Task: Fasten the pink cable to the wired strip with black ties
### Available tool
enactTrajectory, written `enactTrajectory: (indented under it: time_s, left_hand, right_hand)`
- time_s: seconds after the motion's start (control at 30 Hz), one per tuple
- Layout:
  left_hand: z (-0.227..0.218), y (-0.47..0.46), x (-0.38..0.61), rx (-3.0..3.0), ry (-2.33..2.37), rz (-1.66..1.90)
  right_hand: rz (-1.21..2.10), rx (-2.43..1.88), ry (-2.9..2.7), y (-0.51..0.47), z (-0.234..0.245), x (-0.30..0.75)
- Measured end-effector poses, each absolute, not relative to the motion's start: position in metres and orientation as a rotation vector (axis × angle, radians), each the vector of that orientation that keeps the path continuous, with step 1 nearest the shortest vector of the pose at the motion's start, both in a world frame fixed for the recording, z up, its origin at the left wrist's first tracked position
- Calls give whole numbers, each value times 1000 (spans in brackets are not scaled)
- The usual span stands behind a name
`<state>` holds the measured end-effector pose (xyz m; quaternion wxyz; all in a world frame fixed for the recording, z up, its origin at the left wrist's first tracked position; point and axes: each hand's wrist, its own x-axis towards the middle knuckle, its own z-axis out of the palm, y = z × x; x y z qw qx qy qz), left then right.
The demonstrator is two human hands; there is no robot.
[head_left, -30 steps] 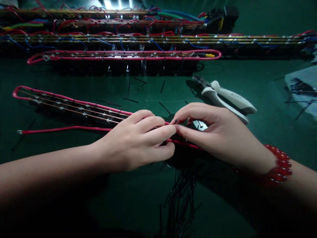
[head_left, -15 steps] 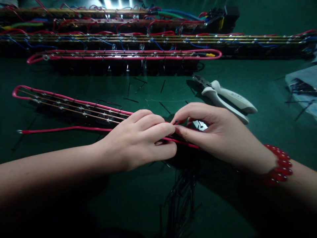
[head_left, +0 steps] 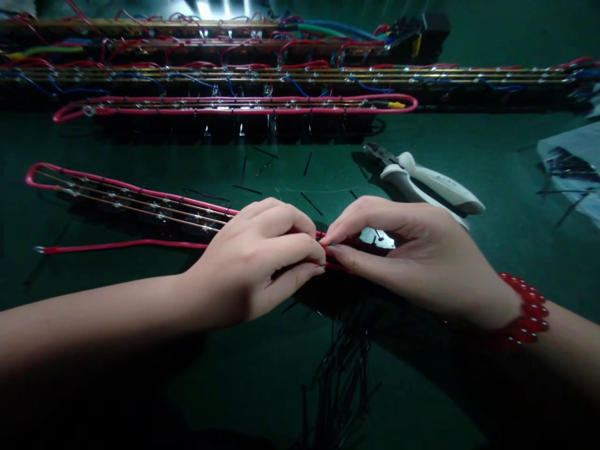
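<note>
A long strip (head_left: 157,212) of copper-coloured rods and soldered joints lies slanting across the bench, with a red cable (head_left: 187,201) fastened along it by small black ties. The cable's other end, with a metal terminal, extends to the left below the strip. My left hand (head_left: 269,259) is curled over the strip and red cable, its fingertips closed together. Close against them, my right hand (head_left: 398,250) pinches thumb and forefinger on a small dark piece, seemingly a cable tie (head_left: 333,244). My fingers hide most of that spot.
White-handled cutting pliers (head_left: 422,181) lie behind my right hand. A bundle of black cable ties (head_left: 340,381) sits in front, with loose pieces (head_left: 312,203) scattered behind. Several wired strips (head_left: 281,74) line the back, and a plastic bag (head_left: 574,162) is at right.
My left fingers have drawn in from lying stretched over the cable to a tighter pinch. My right fingertips have shifted slightly left and down, nearer to them.
</note>
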<state>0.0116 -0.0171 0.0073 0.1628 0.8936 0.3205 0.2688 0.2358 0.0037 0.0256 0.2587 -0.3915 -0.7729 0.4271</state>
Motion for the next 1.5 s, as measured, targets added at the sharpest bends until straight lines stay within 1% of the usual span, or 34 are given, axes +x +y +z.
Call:
enactTrajectory:
  time_s: [0.17, 0.5, 0.8, 1.1, 1.5]
  left_hand:
    - [9, -16, 14, 2447, 1003, 748]
    - [11, -17, 18, 2413, 1089, 712]
    - [10, -16, 19, 2380, 1097, 724]
    - [11, -16, 19, 2382, 1103, 717]
    - [12, -15, 19, 2372, 1105, 693]
  right_hand:
    - [1171, -1072, -2090, 3, 25, 236]
    - [1086, -1063, -2149, 1, 27, 235]
    - [1012, -1017, -2190, 0, 24, 234]
    - [1005, -1019, -2202, 1, 24, 234]
    - [898, -892, -2248, 2, 20, 236]
